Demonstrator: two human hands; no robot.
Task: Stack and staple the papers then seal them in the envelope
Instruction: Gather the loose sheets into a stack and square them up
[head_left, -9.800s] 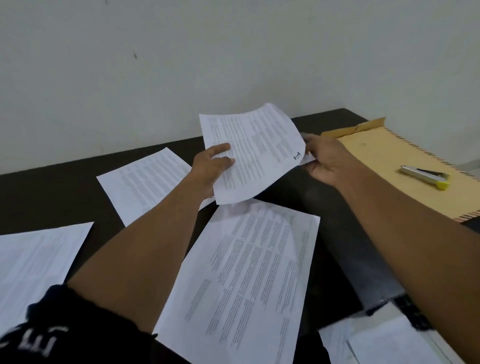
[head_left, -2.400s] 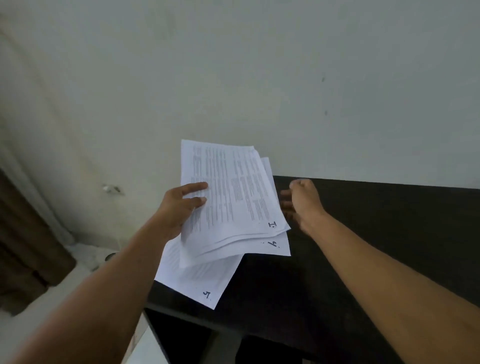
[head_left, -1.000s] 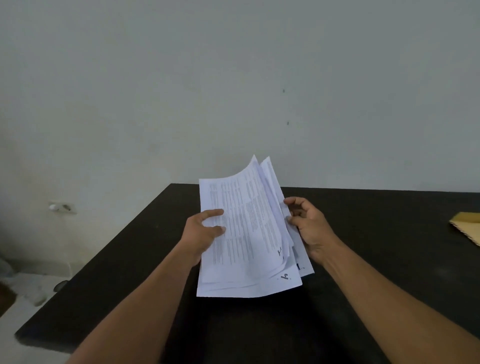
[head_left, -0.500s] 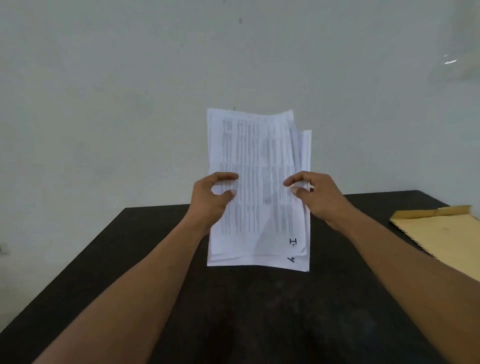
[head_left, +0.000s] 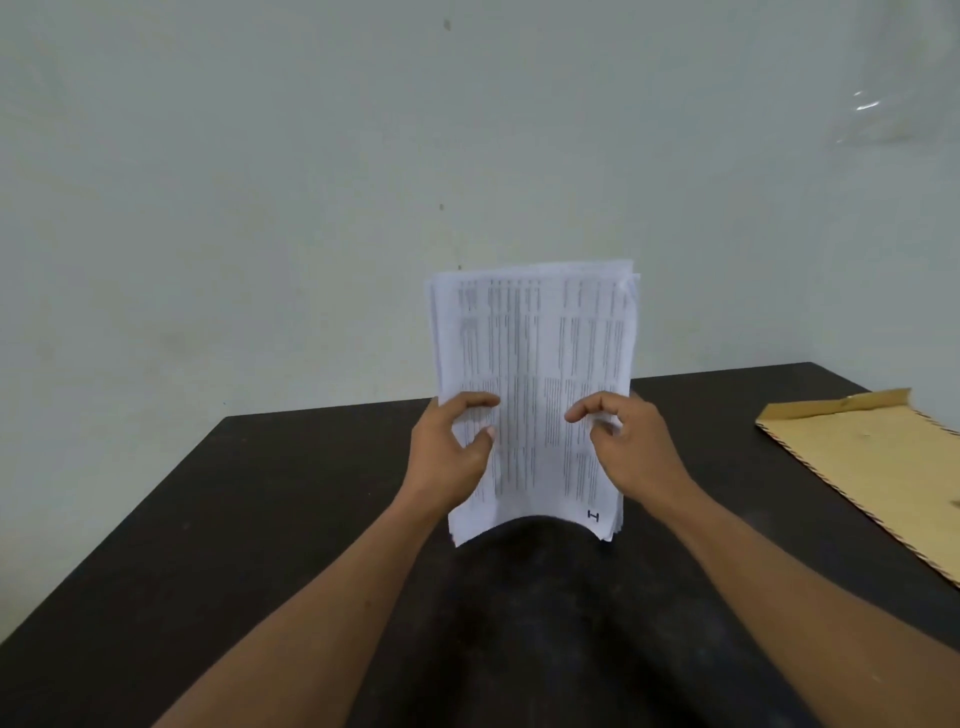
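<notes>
A stack of printed white papers (head_left: 535, 364) stands upright on its bottom edge on the dark table (head_left: 260, 519), bowed at the bottom. My left hand (head_left: 449, 452) grips its left edge and my right hand (head_left: 631, 452) grips its right edge, thumbs on the front sheet. The front sheet carries a handwritten mark at its lower right corner. A brown envelope (head_left: 872, 462) lies flat at the table's right side, flap end toward the wall. The stapler is out of view.
A pale plain wall (head_left: 311, 182) rises right behind the table's far edge. The table's left edge runs diagonally toward the lower left corner of the view.
The sheets, fanned and uneven half a second ago, now sit more squarely together with their bottom edge on the table. Both hands have slid lower on the stack's sides.
</notes>
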